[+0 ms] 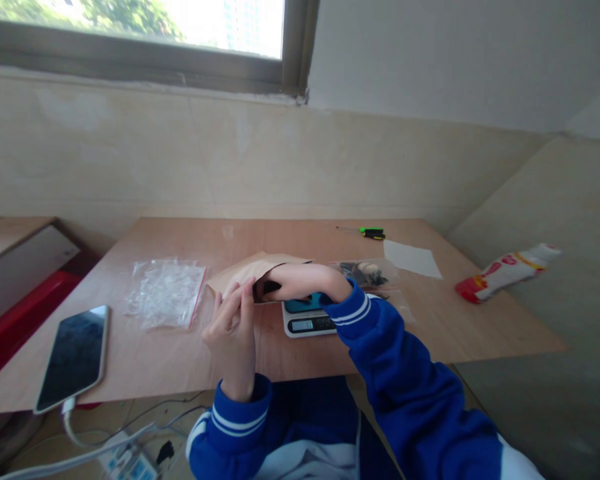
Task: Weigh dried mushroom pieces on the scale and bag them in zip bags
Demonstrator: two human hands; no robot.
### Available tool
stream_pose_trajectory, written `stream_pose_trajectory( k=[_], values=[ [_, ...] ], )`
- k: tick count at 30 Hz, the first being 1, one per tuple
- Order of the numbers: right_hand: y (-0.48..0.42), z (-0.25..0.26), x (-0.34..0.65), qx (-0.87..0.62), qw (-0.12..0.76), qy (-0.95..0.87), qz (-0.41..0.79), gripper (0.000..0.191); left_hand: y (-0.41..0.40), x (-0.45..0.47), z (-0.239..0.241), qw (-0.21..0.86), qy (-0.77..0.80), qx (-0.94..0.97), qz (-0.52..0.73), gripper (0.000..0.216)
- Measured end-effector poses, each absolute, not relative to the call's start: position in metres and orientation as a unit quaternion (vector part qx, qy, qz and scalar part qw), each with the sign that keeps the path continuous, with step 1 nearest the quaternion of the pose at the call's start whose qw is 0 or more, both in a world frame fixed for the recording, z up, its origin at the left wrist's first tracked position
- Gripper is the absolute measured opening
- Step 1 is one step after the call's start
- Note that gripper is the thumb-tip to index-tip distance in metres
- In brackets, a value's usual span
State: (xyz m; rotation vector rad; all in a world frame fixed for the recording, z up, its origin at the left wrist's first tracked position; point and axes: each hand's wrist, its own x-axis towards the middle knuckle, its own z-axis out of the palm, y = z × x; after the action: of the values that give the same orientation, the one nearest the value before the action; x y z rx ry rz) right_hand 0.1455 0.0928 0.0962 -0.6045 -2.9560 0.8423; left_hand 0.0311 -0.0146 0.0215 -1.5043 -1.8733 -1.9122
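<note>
A brown paper bag (pixel 250 268) is held over the table, its mouth turned toward the right. My left hand (pixel 233 327) pinches the near edge of that mouth between thumb and fingers. Into the opening reaches my right hand (pixel 293 281), its fingers hidden inside the bag, so their grip cannot be seen. Below my right wrist, partly covered, sits a white kitchen scale (pixel 300 327) with a blue-green top and a small display. Just behind the scale, a clear plastic bag of dark and pale parts (pixel 367 273) lies on the table.
Left of the paper bag lies a clear bag of small plastic pieces (pixel 167 293). A cabled phone (pixel 75 357) rests near the left front edge. Screwdrivers (pixel 373 232) and white paper (pixel 413 259) lie at the back right; a red-and-white bottle (pixel 505 272) is at the right edge.
</note>
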Motion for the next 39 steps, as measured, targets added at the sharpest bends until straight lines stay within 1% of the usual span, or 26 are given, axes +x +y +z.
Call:
stream_pose_trajectory(
  k=[6, 10, 13, 16, 23, 29, 33, 36, 39],
  values=[
    [0.093, 0.099, 0.156, -0.144, 0.043, -0.931, 0.332, 0.014, -0.014, 0.031, 0.02, 0.029, -0.618, -0.481, -0.622, 0.02],
    [0.087, 0.111, 0.168, -0.13, 0.062, -0.919, 0.368, 0.019, -0.015, 0.03, 0.023, 0.008, -0.625, -0.47, -0.624, 0.022],
    [0.084, 0.117, 0.176, -0.139, 0.063, -0.909, 0.388, 0.023, -0.015, 0.029, 0.027, -0.005, -0.634, -0.469, -0.615, 0.023],
    [0.082, 0.117, 0.182, -0.167, 0.082, -0.902, 0.389, 0.022, -0.015, 0.029, 0.03, -0.015, -0.64, -0.467, -0.61, 0.023],
    [0.075, 0.108, 0.19, -0.221, 0.179, -0.851, 0.441, 0.019, -0.013, 0.027, 0.034, -0.024, -0.649, -0.456, -0.609, 0.026],
    [0.077, 0.099, 0.195, -0.246, 0.275, -0.816, 0.445, 0.014, -0.01, 0.026, 0.037, -0.039, -0.656, -0.449, -0.605, 0.031],
    [0.078, 0.095, 0.2, -0.247, 0.315, -0.776, 0.488, 0.015, -0.006, 0.023, 0.038, -0.036, -0.667, -0.444, -0.597, 0.033],
    [0.079, 0.093, 0.207, -0.258, 0.375, -0.732, 0.507, 0.019, 0.0, 0.019, 0.042, -0.034, -0.673, -0.44, -0.593, 0.033],
    [0.082, 0.087, 0.223, -0.282, 0.425, -0.7, 0.5, 0.022, 0.007, 0.012, 0.051, -0.039, -0.679, -0.441, -0.586, 0.033]
  ],
)
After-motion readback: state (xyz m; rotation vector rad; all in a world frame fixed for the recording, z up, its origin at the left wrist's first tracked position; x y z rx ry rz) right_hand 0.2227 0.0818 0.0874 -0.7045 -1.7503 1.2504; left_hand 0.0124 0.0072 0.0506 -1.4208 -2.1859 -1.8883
